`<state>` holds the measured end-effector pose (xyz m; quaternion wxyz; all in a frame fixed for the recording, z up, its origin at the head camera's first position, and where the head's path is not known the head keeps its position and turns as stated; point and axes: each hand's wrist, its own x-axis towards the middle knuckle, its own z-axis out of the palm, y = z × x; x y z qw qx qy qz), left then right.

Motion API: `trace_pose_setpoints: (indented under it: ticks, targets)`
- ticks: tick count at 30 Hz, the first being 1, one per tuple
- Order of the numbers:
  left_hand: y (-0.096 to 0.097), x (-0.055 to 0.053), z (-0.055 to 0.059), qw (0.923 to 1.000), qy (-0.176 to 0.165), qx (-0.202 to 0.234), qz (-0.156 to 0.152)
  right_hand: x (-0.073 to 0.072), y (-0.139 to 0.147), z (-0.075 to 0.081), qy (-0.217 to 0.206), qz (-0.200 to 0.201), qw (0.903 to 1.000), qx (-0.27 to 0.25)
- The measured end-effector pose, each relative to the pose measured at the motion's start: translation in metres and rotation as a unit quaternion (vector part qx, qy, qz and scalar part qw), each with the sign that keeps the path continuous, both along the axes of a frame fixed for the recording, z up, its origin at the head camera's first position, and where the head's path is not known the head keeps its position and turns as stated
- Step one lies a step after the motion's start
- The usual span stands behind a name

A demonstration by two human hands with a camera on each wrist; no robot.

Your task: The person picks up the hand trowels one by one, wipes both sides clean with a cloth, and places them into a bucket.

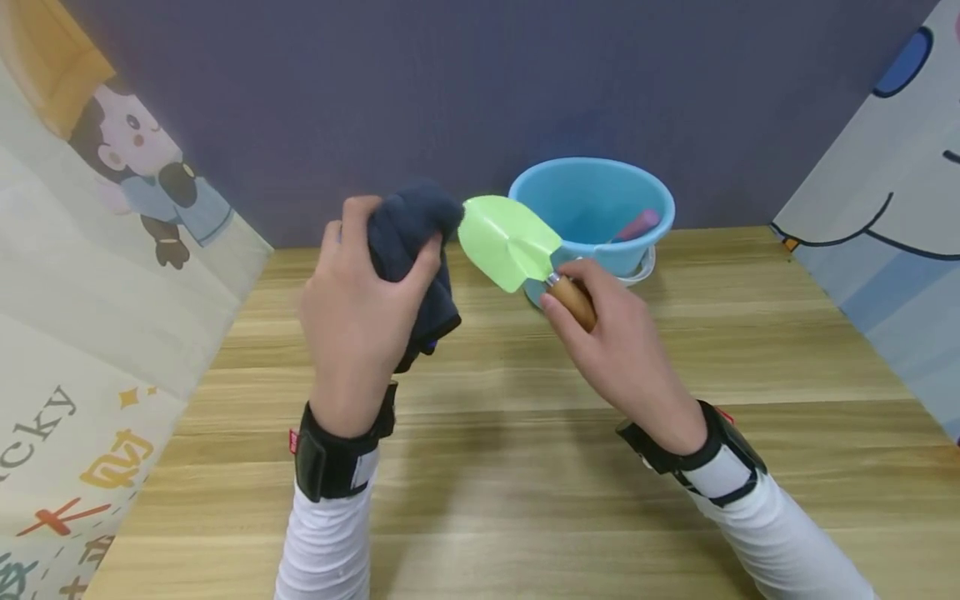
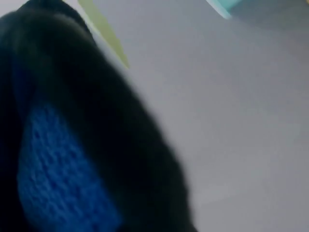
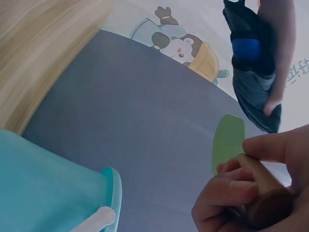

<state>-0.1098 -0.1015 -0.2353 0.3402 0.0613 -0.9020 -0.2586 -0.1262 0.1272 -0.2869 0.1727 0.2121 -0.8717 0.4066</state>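
Observation:
My left hand (image 1: 352, 308) grips a bunched dark navy cloth (image 1: 412, 242) with dark edging, raised over the table. In the left wrist view, bright blue textured fabric (image 2: 63, 174) shows within its dark folds. My right hand (image 1: 630, 350) holds a small garden trowel by its wooden handle (image 1: 573, 302), thumb and fingers curled round it. The trowel's light green blade (image 1: 510, 237) points left, its tip right at the cloth's edge in the head view. From the right wrist, the blade (image 3: 228, 142) appears below the cloth (image 3: 251, 63).
Behind the trowel stands a light blue bucket (image 1: 540, 187) with a white handle (image 1: 643, 268), near the back of the wood-grain table (image 1: 480, 500). A pinkish-purple piece (image 1: 639, 225) shows inside it. A dark panel (image 1: 337, 100) rises behind, with printed sheets at both sides.

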Motion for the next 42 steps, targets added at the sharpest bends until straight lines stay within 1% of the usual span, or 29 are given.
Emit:
trace_pose_setpoints:
  ticks: [3, 8, 13, 16, 20, 25, 27, 33, 37, 42]
  targets:
    - [0.008, 0.002, -0.001, 0.9995, -0.009, -0.007, -0.029, -0.001, -0.001, 0.0, -0.002, -0.002, 1.0, 0.002]
    - [0.022, 0.006, -0.005, 0.9969, -0.021, -0.037, -0.066, -0.001, -0.001, 0.0, -0.007, -0.003, 0.9998, 0.018]
    - [0.036, 0.008, -0.013, 0.9925, -0.01, -0.066, -0.102, 0.001, -0.003, -0.002, -0.001, 0.002, 0.9996, 0.028]
    - [0.044, 0.008, -0.018, 0.9899, 0.003, -0.083, -0.115, 0.003, -0.004, -0.002, 0.002, 0.005, 0.9996, 0.027]
    - [0.052, 0.008, -0.022, 0.9879, 0.017, -0.094, -0.122, 0.006, -0.004, -0.002, 0.021, 0.011, 0.9994, 0.025]
    - [0.054, 0.011, -0.023, 0.9879, 0.026, -0.079, -0.131, 0.01, -0.007, -0.003, 0.066, 0.004, 0.9974, 0.027]
    - [0.054, 0.011, -0.023, 0.9886, 0.021, -0.073, -0.13, 0.011, -0.008, -0.003, 0.079, 0.002, 0.9964, 0.031]
    - [0.054, 0.01, -0.022, 0.99, -0.009, -0.059, -0.128, 0.013, -0.01, -0.004, 0.101, -0.005, 0.9941, 0.039]
    - [0.054, 0.01, -0.022, 0.9904, -0.008, -0.055, -0.126, 0.015, -0.011, -0.004, 0.112, -0.011, 0.9931, 0.035]
    - [0.053, 0.009, -0.021, 0.9917, -0.003, -0.053, -0.117, 0.016, -0.012, -0.003, 0.121, -0.008, 0.992, 0.036]
